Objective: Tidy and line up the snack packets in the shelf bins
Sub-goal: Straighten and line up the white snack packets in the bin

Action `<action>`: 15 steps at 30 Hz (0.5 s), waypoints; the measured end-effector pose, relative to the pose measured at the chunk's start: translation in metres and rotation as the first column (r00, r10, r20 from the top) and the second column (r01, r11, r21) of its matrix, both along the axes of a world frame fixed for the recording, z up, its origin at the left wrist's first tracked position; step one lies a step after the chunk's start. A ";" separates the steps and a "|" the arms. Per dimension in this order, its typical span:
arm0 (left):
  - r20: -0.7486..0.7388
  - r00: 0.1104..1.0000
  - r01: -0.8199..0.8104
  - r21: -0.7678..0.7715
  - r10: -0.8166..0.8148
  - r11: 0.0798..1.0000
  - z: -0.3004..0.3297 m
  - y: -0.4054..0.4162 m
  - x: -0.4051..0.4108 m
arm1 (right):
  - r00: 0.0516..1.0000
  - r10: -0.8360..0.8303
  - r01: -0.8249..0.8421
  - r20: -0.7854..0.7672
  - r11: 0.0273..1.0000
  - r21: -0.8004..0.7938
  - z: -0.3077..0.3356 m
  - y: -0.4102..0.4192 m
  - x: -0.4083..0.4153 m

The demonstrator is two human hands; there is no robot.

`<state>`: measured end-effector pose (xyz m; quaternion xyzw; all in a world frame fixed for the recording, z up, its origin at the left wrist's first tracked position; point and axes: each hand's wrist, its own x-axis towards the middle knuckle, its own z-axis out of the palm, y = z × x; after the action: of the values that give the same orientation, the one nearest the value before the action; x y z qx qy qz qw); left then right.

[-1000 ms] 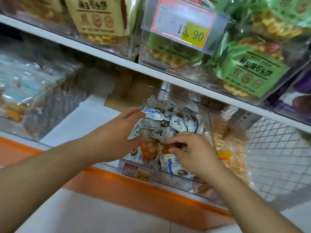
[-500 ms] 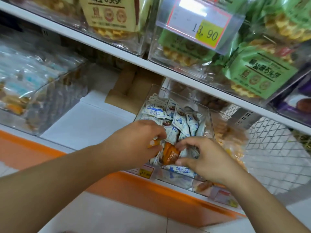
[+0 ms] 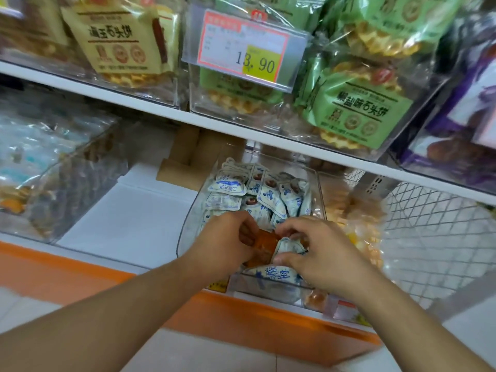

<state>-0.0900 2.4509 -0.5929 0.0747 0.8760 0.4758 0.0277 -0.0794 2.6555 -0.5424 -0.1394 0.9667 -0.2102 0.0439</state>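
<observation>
Where hands sat apart before, left hand (image 3: 228,242) and right hand (image 3: 319,253) now close together, both pinching orange packet (image 3: 264,247)

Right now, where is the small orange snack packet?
In the head view, the small orange snack packet sits at the front of the clear plastic bin, between the left hand and right hand, among white-and-blue packets.

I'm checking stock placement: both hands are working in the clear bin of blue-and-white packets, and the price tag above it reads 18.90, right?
Not quite. The head view shows the price tag reading 13.90, not 18.90. The rest holds: the left hand and right hand are both in the clear bin of blue-and-white packets.
</observation>
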 end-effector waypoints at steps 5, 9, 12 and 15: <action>-0.034 0.992 -0.121 -0.062 0.119 0.991 0.004 0.003 0.000 | 1.000 -0.002 0.002 -0.018 1.000 -0.008 -0.002 0.000 0.001; -0.060 0.993 -0.105 -0.012 0.104 0.994 0.019 0.004 0.007 | 0.999 -0.027 0.026 -0.019 0.999 -0.046 0.000 0.002 0.004; -0.152 0.983 -0.107 0.003 0.106 0.994 0.039 -0.003 0.014 | 0.998 -0.032 0.030 -0.058 0.999 -0.036 0.001 0.003 0.005; -0.288 0.951 -0.129 -0.028 0.115 0.991 0.061 -0.017 0.023 | 0.997 -0.056 0.055 -0.061 0.998 -0.031 0.001 0.002 0.006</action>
<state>-0.0670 2.4339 -0.5317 0.0876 0.8845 0.4403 -0.1268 -0.0735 2.6579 -0.5411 -0.1195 0.9679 -0.2211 0.0062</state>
